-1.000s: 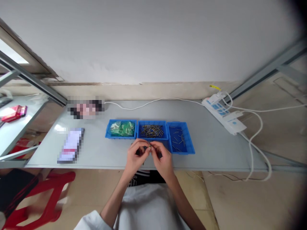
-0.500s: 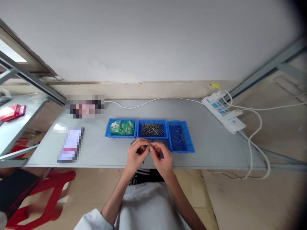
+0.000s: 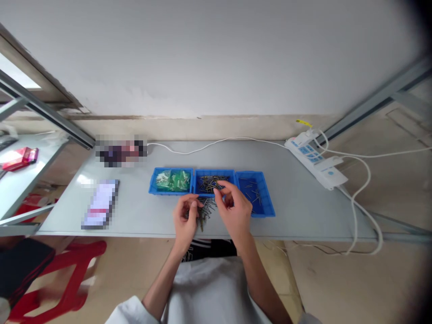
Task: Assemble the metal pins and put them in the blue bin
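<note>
My left hand (image 3: 185, 220) is closed with curled fingers at the left side of a loose pile of thin metal pins or screws (image 3: 206, 208) on the table. Whatever it grips is too small to make out. My right hand (image 3: 235, 209) hovers at the front edge of the middle blue bin (image 3: 204, 195), thumb and forefinger a little apart, with nothing visible between them. In that bin lie many brass-and-dark metal pins (image 3: 209, 183). Part of the pile is hidden by my left hand.
The left blue bin (image 3: 170, 193) holds green and clear small plastic bags (image 3: 177, 180). A few thin pins lie in the right blue bin (image 3: 268, 204). A phone (image 3: 100, 203) lies at left; a power strip (image 3: 313, 162) with white cables stands at right.
My hands have parted from a shared pinch in front of the middle bin. The right moved up and right to the bin's edge, the left slightly down and left, uncovering the pile.
</note>
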Demonstrator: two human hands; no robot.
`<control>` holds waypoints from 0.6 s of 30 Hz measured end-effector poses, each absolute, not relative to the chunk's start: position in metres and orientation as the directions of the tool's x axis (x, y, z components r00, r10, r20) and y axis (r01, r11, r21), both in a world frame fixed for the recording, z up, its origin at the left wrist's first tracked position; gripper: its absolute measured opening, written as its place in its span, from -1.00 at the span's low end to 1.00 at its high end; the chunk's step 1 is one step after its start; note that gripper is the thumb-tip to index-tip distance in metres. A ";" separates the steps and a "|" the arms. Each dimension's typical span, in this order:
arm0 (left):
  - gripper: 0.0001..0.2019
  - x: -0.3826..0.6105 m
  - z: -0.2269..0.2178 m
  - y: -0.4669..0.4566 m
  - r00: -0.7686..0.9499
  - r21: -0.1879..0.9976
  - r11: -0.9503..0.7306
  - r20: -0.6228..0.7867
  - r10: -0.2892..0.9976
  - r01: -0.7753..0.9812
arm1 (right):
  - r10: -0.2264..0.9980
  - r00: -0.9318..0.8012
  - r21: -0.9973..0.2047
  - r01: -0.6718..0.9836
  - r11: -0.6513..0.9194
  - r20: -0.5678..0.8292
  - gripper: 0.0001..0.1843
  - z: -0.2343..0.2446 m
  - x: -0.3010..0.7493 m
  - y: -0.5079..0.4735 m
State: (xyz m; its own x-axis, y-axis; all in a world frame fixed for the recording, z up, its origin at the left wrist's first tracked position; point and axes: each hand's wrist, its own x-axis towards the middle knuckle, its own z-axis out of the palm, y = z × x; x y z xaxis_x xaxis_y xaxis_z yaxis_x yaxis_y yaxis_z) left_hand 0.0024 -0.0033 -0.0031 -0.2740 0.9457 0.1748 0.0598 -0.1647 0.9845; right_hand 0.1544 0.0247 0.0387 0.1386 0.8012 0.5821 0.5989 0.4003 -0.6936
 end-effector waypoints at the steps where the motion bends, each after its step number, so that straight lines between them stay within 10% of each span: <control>1: -0.75 0.002 -0.003 -0.004 -0.286 0.985 -0.164 0.171 0.943 0.049 | 0.818 0.103 -0.691 0.600 0.402 0.566 -0.85 0.035 0.154 0.021; 18: -0.69 0.002 -0.002 -0.002 -0.273 0.989 -0.119 0.137 0.952 0.084 | 0.945 -0.166 -0.616 0.725 0.310 0.281 -0.73 -0.008 0.156 0.002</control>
